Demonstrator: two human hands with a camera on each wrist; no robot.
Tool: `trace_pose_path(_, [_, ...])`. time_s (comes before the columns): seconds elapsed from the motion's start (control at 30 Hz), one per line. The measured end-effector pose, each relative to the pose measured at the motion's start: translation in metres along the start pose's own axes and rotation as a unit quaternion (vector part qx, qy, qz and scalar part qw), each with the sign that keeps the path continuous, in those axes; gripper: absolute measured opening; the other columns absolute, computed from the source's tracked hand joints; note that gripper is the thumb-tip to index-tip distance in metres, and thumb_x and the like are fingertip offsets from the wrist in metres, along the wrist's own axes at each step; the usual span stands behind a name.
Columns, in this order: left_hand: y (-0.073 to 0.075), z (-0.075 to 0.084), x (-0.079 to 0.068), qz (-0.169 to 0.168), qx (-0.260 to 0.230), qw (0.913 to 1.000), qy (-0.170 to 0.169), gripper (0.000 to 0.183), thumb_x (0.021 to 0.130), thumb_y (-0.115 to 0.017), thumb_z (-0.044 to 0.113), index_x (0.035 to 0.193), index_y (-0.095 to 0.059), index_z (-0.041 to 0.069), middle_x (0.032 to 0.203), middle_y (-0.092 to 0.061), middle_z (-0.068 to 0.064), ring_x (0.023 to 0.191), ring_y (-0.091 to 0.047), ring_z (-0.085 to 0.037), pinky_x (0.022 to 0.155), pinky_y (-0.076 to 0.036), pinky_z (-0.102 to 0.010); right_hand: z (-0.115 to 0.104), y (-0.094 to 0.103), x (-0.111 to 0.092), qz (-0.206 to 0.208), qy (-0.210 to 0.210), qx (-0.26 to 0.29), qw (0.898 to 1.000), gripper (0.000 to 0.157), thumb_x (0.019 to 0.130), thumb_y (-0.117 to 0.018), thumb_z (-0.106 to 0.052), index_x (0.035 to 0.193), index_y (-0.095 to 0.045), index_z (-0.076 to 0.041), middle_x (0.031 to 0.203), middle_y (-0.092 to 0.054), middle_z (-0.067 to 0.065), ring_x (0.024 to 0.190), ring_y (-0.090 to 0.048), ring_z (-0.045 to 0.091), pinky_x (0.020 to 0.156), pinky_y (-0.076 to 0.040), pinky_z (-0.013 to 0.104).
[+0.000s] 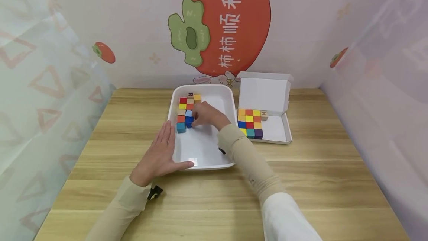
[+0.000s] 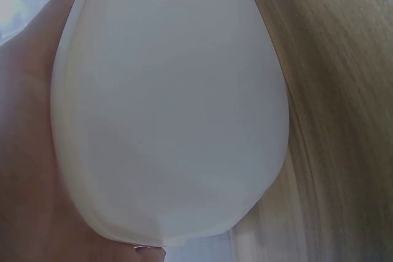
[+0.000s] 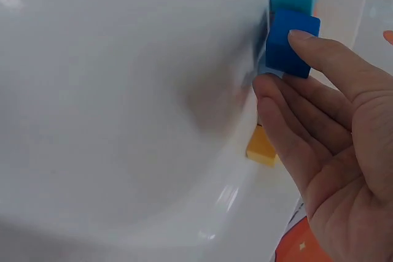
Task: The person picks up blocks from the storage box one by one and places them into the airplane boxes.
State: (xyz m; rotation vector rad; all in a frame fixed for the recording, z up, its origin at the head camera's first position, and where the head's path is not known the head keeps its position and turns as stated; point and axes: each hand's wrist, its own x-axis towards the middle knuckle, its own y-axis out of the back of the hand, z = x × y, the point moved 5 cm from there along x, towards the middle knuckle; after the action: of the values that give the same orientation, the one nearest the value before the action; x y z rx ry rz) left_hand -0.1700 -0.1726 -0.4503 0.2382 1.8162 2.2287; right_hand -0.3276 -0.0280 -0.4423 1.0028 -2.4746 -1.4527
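Over the left half of a white tray (image 1: 204, 148), my right hand (image 1: 208, 114) pinches a dark blue cube (image 1: 189, 121). The right wrist view shows the thumb on one face of this blue cube (image 3: 290, 42), with the other fingers curled below it. A teal cube (image 1: 181, 127) lies beside it, and a light blue cube (image 1: 188, 113) is just behind. Further cubes, red, yellow, orange and plain wood, stand in rows along the tray's left side. My left hand (image 1: 159, 155) rests with straight fingers on the tray's front left corner, thumb along the front rim.
An open white box (image 1: 275, 127) stands right of the tray, its lid (image 1: 264, 94) raised at the back. Several coloured cubes fill its left part, among them a wooden cube marked H (image 1: 264, 115). A wooden cube marked R (image 1: 190, 95) sits at the tray's back.
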Motion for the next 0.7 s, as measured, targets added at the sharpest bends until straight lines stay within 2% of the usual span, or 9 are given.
trace_pose_path(0.13, [0.000, 0.001, 0.001, 0.004, 0.000, 1.0000, -0.002, 0.139, 0.061, -0.040, 0.097, 0.155, -0.003, 0.001, 0.164, 0.006, -0.016, 0.153, 0.001, -0.033, 0.123, -0.014, -0.054, -0.001, 0.015, -0.011, -0.010, 0.011, 0.007, 1.000, 0.031, 0.081, -0.079, -0.029, 0.110, -0.073, -0.018, 0.095, -0.067, -0.007, 0.091, -0.062, 0.012, 0.088, -0.056, 0.027])
trace_pose_path(0.3, [0.001, -0.001, 0.000, -0.006, -0.002, 0.9999, 0.013, 0.139, 0.060, -0.038, 0.098, 0.155, 0.000, 0.004, 0.164, 0.009, -0.013, 0.153, 0.003, -0.032, 0.122, -0.015, -0.055, -0.009, 0.042, -0.025, -0.018, 0.042, 0.003, 0.999, 0.030, 0.082, -0.078, -0.027, 0.109, -0.073, -0.018, 0.095, -0.068, -0.005, 0.089, -0.063, 0.014, 0.083, -0.057, 0.026])
trace_pose_path(0.43, [0.000, -0.003, 0.000, -0.009, -0.005, 0.9998, 0.014, 0.139, 0.060, -0.037, 0.099, 0.155, 0.001, 0.005, 0.164, 0.010, -0.012, 0.153, 0.003, -0.032, 0.121, -0.015, -0.056, -0.008, 0.066, -0.043, -0.006, 0.050, -0.014, 0.999, 0.030, 0.082, -0.078, -0.029, 0.109, -0.073, -0.018, 0.094, -0.070, -0.006, 0.088, -0.065, 0.012, 0.082, -0.057, 0.025])
trace_pose_path(0.57, [0.000, -0.004, 0.000, -0.002, -0.002, 0.9999, 0.015, 0.139, 0.059, -0.037, 0.099, 0.156, 0.001, 0.007, 0.165, 0.010, -0.010, 0.153, 0.004, -0.030, 0.122, -0.015, -0.054, 0.005, 0.084, -0.065, 0.010, 0.039, -0.016, 0.999, 0.031, 0.081, -0.078, -0.031, 0.109, -0.072, -0.020, 0.096, -0.070, -0.006, 0.088, -0.066, 0.011, 0.083, -0.058, 0.027])
trace_pose_path(0.7, [-0.001, -0.003, 0.000, 0.007, -0.007, 0.9999, 0.009, 0.139, 0.060, -0.039, 0.098, 0.156, 0.001, 0.006, 0.165, 0.009, -0.011, 0.153, 0.003, -0.031, 0.123, -0.015, -0.053, 0.031, 0.095, -0.091, 0.026, 0.028, -0.010, 0.999, 0.031, 0.080, -0.079, -0.033, 0.109, -0.072, -0.023, 0.096, -0.071, -0.007, 0.088, -0.066, 0.011, 0.082, -0.059, 0.029])
